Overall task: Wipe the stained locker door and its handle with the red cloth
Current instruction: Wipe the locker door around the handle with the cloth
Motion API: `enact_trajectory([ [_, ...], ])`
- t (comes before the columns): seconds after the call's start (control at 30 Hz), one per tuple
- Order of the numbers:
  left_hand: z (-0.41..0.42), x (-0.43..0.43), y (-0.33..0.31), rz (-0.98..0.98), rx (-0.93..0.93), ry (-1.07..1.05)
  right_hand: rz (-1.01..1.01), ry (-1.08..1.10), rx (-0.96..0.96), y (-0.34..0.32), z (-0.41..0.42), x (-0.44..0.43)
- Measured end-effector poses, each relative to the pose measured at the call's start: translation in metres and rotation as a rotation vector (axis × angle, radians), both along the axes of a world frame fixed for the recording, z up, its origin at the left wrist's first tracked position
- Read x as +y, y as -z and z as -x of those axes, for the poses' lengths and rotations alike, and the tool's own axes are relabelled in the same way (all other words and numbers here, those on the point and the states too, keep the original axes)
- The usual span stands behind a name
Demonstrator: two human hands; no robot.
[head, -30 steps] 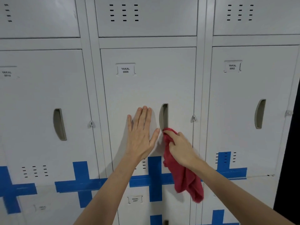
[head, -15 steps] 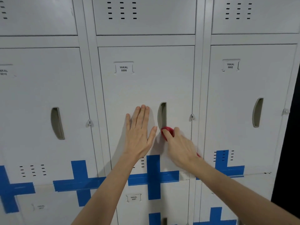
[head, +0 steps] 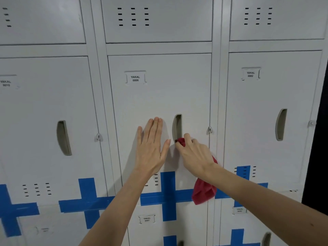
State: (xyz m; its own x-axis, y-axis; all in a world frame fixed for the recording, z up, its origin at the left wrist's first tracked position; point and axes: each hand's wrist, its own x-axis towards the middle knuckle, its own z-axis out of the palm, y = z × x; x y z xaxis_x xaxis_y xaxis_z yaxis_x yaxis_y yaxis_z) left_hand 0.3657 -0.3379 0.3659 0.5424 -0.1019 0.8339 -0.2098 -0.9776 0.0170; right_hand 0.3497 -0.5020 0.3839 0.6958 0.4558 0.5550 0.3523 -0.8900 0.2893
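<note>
The door (head: 159, 96) in the middle of the view is a pale grey locker door with a label (head: 135, 78) that reads YAKAL 0006. Its handle (head: 177, 127) is a narrow recessed grip, upright, in the right half of the door.

The left hand (head: 151, 148) lies flat on the door, just left of the handle. Its fingers are stretched out and point up, the thumb spread toward the handle, and it holds nothing.

The right hand (head: 194, 155) is closed around the cloth (head: 204, 191). A small bunched part of the red cloth sticks out at the fingertips (head: 187, 136) and is pressed against the lower end of the handle. The rest of the cloth comes out below the wrist and hangs loose in front of the door, near its lower right corner, over a band of blue tape (head: 167, 196).

The tape makes cross shapes along the lower edge of this row of lockers. There are small vents (head: 156, 180) low on the door, partly hidden by the left forearm.

A latch (head: 210, 129) sits on the frame just right of the door. The neighbour lockers on both sides have the same kind of handle, and the right one has the label YAKAL 0002 (head: 250, 74).
</note>
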Motion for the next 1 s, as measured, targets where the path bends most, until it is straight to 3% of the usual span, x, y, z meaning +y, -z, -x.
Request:
enact_trajectory([
  [0.23,0.002,-0.003,-0.001,0.003,0.009,-0.013,-0.178,-0.033,0.078,-0.002,-0.002,0.007],
  [0.43,0.004,-0.003,-0.001,-0.009,0.018,-0.016,0.018,-0.035,-0.083,0.006,-0.004,-0.001],
  [0.63,0.005,-0.001,-0.002,-0.019,0.02,-0.023,0.048,-0.06,-0.078,0.006,-0.012,-0.016],
  [0.83,0.008,0.0,-0.003,-0.029,0.027,-0.023,0.366,-0.112,-0.157,-0.02,-0.014,-0.031],
  [1.0,0.008,0.0,-0.004,-0.028,0.021,-0.007,0.367,-0.068,-0.186,-0.043,-0.012,-0.031],
])
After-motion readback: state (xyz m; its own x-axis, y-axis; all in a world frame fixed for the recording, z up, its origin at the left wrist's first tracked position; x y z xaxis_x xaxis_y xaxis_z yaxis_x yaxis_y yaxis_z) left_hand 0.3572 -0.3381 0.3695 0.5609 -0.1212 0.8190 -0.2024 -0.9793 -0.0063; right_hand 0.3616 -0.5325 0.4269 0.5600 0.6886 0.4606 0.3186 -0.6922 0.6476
